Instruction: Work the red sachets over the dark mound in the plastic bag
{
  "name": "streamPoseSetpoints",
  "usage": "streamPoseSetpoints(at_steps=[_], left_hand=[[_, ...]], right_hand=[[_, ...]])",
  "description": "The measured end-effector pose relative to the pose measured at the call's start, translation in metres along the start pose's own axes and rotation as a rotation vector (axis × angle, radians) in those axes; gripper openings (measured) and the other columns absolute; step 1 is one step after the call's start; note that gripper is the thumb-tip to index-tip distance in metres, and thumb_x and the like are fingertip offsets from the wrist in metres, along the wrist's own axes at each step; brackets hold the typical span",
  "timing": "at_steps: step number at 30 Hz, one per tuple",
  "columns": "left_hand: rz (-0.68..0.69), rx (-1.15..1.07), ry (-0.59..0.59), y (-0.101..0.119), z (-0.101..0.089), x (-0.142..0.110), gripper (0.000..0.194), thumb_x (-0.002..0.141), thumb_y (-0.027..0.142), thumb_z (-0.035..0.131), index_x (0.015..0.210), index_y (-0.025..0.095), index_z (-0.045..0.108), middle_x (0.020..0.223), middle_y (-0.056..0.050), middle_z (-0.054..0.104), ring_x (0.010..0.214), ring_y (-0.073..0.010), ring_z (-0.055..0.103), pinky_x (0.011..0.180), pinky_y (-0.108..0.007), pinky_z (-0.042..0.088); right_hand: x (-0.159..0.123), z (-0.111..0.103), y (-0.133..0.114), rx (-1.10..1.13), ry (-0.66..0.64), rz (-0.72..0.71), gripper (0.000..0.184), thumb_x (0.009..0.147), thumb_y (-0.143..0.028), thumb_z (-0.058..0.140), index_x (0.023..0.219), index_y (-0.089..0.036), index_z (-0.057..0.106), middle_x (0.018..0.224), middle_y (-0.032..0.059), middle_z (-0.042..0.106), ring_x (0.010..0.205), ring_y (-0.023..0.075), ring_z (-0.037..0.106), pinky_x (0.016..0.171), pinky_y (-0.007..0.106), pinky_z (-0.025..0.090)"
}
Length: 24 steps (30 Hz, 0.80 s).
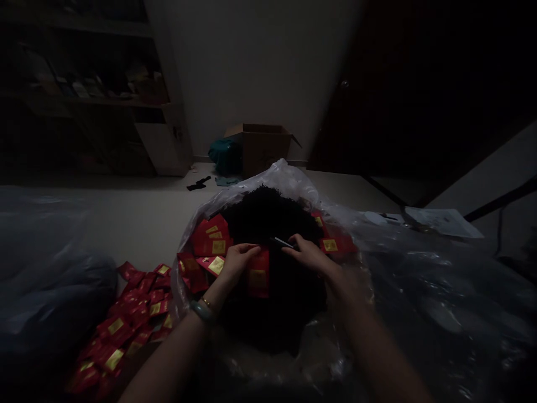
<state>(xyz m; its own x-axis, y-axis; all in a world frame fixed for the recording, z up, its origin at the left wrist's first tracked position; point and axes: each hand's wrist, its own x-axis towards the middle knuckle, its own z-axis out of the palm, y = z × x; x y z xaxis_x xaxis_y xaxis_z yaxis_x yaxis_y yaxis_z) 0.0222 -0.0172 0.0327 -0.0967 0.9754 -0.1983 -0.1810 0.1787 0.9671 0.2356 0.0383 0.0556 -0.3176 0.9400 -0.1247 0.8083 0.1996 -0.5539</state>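
Packets (134, 308) left of bag (282, 172)

Your red packet (257, 277) is flat and rectangular, with a dull gold patch on its lower half. It hangs upright from the fingers of your left hand (239, 260), in front of a loose, almost black heap (268, 218). Your slim, pale tool (282, 243) slants in your right hand (309, 254), its exposed end pointing up and leftward, near the packet's top edge; its other end is hidden.
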Motion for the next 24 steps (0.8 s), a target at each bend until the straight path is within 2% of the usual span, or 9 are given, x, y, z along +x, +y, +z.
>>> streamPoseSetpoints(at_steps=[3, 5, 8, 11, 15, 18, 20, 22, 24], left_hand=[[-0.02, -0.028, 0.016, -0.001, 0.002, 0.0, 0.04, 0.056, 0.044, 0.079, 0.081, 0.013, 0.073, 0.078, -0.006, 0.074, 0.071, -0.0187, 0.066, 0.067, -0.028, 0.05], [-0.022, -0.055, 0.006, -0.002, 0.003, 0.0, 0.042, 0.056, 0.047, 0.078, 0.08, 0.013, 0.073, 0.075, -0.005, 0.074, 0.068, -0.0176, 0.065, 0.065, -0.027, 0.048], [-0.022, -0.079, -0.027, -0.004, 0.006, -0.001, 0.042, 0.057, 0.049, 0.076, 0.078, 0.012, 0.072, 0.071, -0.004, 0.072, 0.064, -0.016, 0.062, 0.063, -0.026, 0.046], [-0.011, -0.033, -0.068, -0.004, 0.008, -0.002, 0.042, 0.058, 0.051, 0.075, 0.073, 0.012, 0.071, 0.066, -0.002, 0.069, 0.061, -0.0143, 0.059, 0.058, -0.023, 0.043], [0.002, 0.055, -0.086, -0.004, 0.008, 0.0, 0.043, 0.064, 0.055, 0.069, 0.07, 0.012, 0.069, 0.062, -0.001, 0.066, 0.059, -0.0146, 0.057, 0.056, -0.023, 0.041], [0.023, 0.111, -0.084, -0.001, 0.004, 0.004, 0.043, 0.083, 0.05, 0.05, 0.083, 0.012, 0.071, 0.076, -0.006, 0.071, 0.073, -0.0198, 0.063, 0.066, -0.028, 0.048], [0.101, 0.346, -0.016, 0.001, -0.001, 0.005, 0.037, 0.089, 0.036, 0.043, 0.095, 0.013, 0.071, 0.092, -0.011, 0.071, 0.088, -0.0238, 0.064, 0.079, -0.034, 0.049], [0.204, 0.754, 0.099, 0.001, -0.007, 0.004, 0.03, 0.087, 0.021, 0.044, 0.104, 0.014, 0.069, 0.107, -0.015, 0.067, 0.102, -0.0282, 0.06, 0.09, -0.04, 0.045], [0.257, 1.128, 0.21, -0.001, -0.012, 0.002, 0.035, 0.084, 0.01, 0.044, 0.11, 0.014, 0.066, 0.122, -0.019, 0.059, 0.114, -0.0323, 0.053, 0.096, -0.046, 0.04]], right_hand=[[-0.002, 0.002, 0.0, -0.167, -0.048, 0.055, 0.048, 0.082, -0.046, 0.06, 0.118, -0.016, 0.051, 0.105, 0.0154, 0.067, 0.09, 0.0282, 0.065, 0.073, 0.035, 0.047], [-0.002, 0.007, -0.006, -0.163, 0.0, 0.033, 0.05, 0.082, -0.045, 0.06, 0.121, -0.016, 0.05, 0.104, 0.0158, 0.067, 0.093, 0.028, 0.065, 0.075, 0.035, 0.047], [-0.001, 0.017, -0.019, 0.071, 0.078, -0.128, 0.035, 0.086, -0.043, 0.053, 0.11, -0.018, 0.059, 0.101, 0.0107, 0.069, 0.094, 0.0228, 0.065, 0.079, 0.032, 0.048], [0.0, 0.03, -0.03, 0.315, 0.076, -0.263, 0.028, 0.082, -0.044, 0.056, 0.09, -0.019, 0.066, 0.091, 0.0053, 0.071, 0.085, 0.0196, 0.065, 0.075, 0.03, 0.049], [0.001, 0.039, -0.035, 0.425, 0.137, -0.215, 0.026, 0.074, -0.043, 0.063, 0.071, -0.018, 0.067, 0.073, 0.0039, 0.071, 0.071, 0.0193, 0.065, 0.065, 0.029, 0.05], [0.003, 0.034, -0.028, 0.58, 0.184, -0.114, 0.028, 0.072, -0.045, 0.063, 0.07, -0.017, 0.067, 0.065, 0.0027, 0.068, 0.058, 0.0174, 0.062, 0.053, 0.027, 0.049], [0.006, 0.027, -0.021, 0.725, 0.271, -0.018, 0.032, 0.069, -0.048, 0.065, 0.073, -0.016, 0.067, 0.06, 0.0014, 0.065, 0.051, 0.0157, 0.059, 0.047, 0.027, 0.049], [0.009, 0.02, -0.016, 0.857, 0.404, 0.051, 0.036, 0.067, -0.051, 0.067, 0.077, -0.016, 0.065, 0.062, 0.0009, 0.065, 0.05, 0.015, 0.058, 0.046, 0.028, 0.051], [0.008, 0.017, -0.019, 0.978, 0.502, 0.069, 0.036, 0.066, -0.051, 0.068, 0.08, -0.018, 0.063, 0.069, 0.0013, 0.066, 0.055, 0.0155, 0.061, 0.051, 0.03, 0.054]])
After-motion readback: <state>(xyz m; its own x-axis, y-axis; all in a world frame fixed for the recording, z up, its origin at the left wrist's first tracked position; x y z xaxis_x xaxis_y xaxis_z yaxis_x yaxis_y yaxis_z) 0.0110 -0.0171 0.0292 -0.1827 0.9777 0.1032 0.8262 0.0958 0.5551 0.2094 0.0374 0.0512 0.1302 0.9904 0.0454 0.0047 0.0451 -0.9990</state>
